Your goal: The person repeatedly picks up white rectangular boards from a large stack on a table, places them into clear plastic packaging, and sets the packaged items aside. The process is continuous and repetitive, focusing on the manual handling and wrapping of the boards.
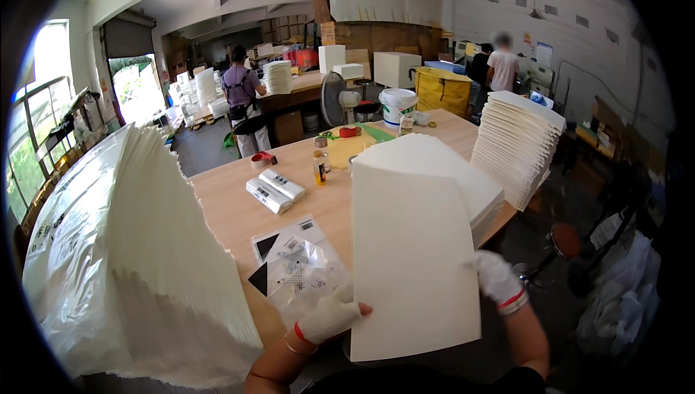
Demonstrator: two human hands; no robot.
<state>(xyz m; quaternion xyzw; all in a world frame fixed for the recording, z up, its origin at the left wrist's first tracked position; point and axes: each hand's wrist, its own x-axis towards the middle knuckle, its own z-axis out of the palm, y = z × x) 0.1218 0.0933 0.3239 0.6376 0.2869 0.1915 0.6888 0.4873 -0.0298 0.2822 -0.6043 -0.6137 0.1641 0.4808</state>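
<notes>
A large cream-white board sheet (415,271) slants toward me over the table's near edge, its far end over a fanned stack of like sheets (434,158). My left hand (329,316), in a white glove with a bare thumb tip, grips the sheet's lower left edge, thumb on top and fingers hidden underneath. At the sheet's right edge is my gloved right hand (499,278), its fingertips blurred; whether they grip the edge is unclear. Clear plastic bags with black print (300,267) lie beside my left hand.
Tall sheet stacks stand at left, partly wrapped in plastic (145,249), and at right (517,148). On the wooden table (224,191) are white rolls (275,190), a small bottle (319,168), tape (264,159) and a white bucket (397,106). Several people stand farther back.
</notes>
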